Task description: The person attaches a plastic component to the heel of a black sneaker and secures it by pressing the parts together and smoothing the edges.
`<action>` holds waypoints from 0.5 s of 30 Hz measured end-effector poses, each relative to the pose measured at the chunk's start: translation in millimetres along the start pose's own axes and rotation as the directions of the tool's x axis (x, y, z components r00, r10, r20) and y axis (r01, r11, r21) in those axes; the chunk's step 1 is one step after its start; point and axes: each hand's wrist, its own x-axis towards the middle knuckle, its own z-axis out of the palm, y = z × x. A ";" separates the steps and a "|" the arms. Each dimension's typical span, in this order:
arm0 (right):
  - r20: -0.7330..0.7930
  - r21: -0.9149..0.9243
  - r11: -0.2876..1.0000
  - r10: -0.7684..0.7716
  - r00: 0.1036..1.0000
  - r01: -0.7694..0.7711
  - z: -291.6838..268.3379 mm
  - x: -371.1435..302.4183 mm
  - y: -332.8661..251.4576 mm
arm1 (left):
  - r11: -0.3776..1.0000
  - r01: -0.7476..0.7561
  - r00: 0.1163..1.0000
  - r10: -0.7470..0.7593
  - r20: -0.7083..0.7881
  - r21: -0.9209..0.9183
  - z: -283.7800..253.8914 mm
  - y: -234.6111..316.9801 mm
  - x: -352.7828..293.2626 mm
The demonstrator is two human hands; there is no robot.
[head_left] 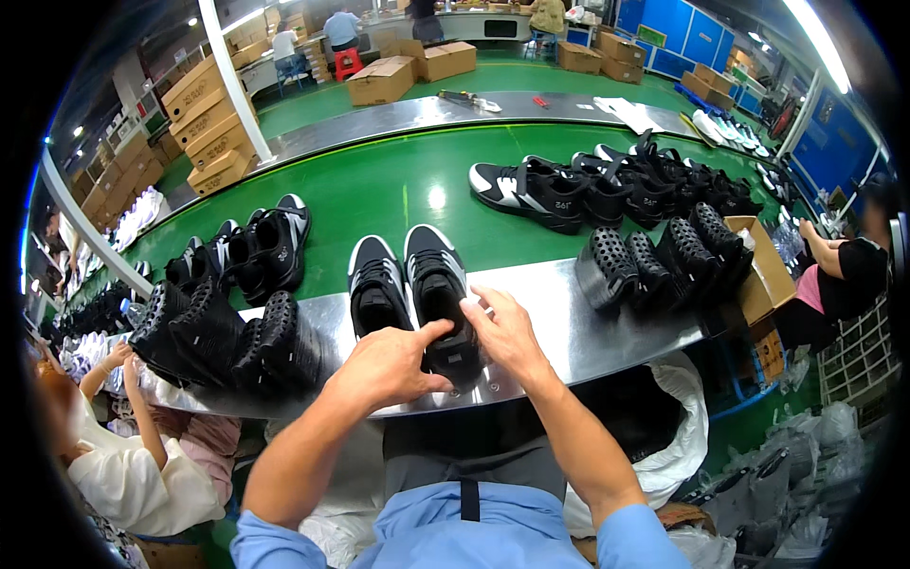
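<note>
Two black sneakers with white-and-grey toes stand side by side in front of me, toes pointing away: a left sneaker [376, 278] and a right sneaker [435, 263]. My left hand [387, 365] hides the heel of the left sneaker. Its thumb and a finger are spread apart at the opening of the right one. On the other side, my right hand [505, 332] has its fingers stretched out, their tips at the right sneaker's collar. Neither hand visibly grips a shoe. The sneakers straddle the green belt and the metal ledge [540, 294].
Black shoe lasts [204, 332] crowd the ledge at left, with more lasts [664, 256] at right beside a cardboard box [761, 270]. Sneakers line the green belt [379, 180] on both sides. Co-workers sit left [142, 474] and right [844, 275]. A white sack [678, 436] hangs below.
</note>
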 end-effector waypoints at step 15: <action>-0.380 -0.501 0.865 -0.179 0.907 -0.040 -12.2 -62.0 72.4 | 0.840 0.296 0.884 -0.061 -0.464 0.454 -82.5 -111.8 144.9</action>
